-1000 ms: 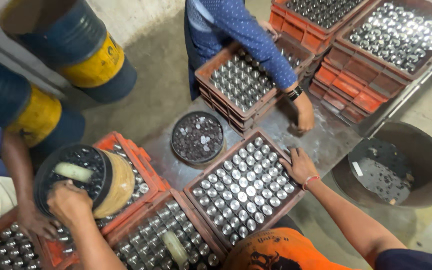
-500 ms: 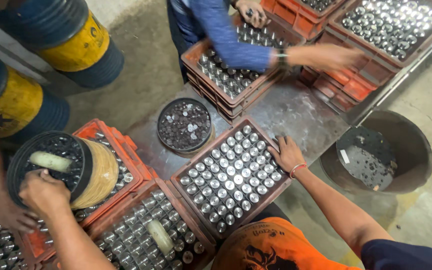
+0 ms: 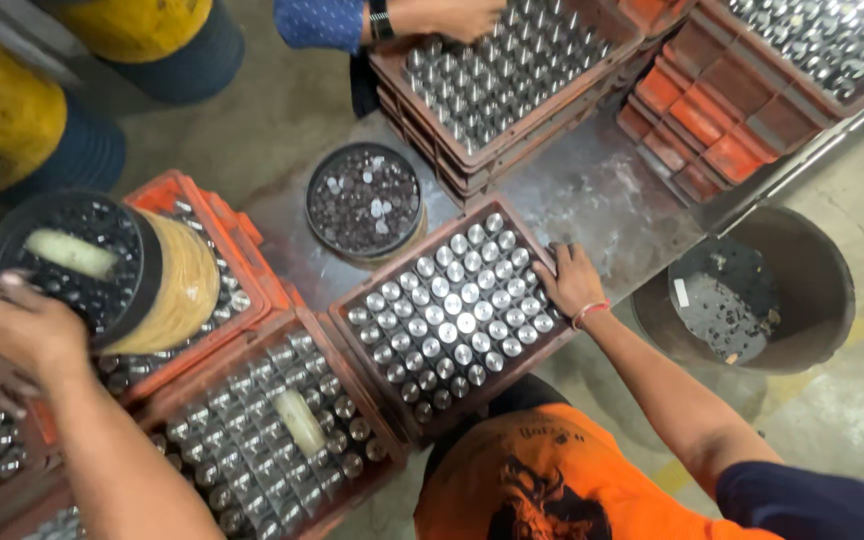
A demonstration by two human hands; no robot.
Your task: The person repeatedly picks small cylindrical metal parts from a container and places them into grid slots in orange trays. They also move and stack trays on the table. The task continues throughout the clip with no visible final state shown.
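The co-worker's crate [image 3: 497, 85] has slid nearer; right hand [image 3: 569, 282] lies unclenched on the brown tray [image 3: 452, 315] of shiny metal cylinders.

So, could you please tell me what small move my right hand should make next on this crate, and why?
Probably close the right hand on the rim of the crate to steady it. The fingers only lie on its corner, and it is packed with loose upright metal cylinders, askew on the steel sheet.

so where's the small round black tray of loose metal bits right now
Head view, upper centre: the round black tray sits on the metal sheet, between the orange crate and the brown crate of steel cylinders.
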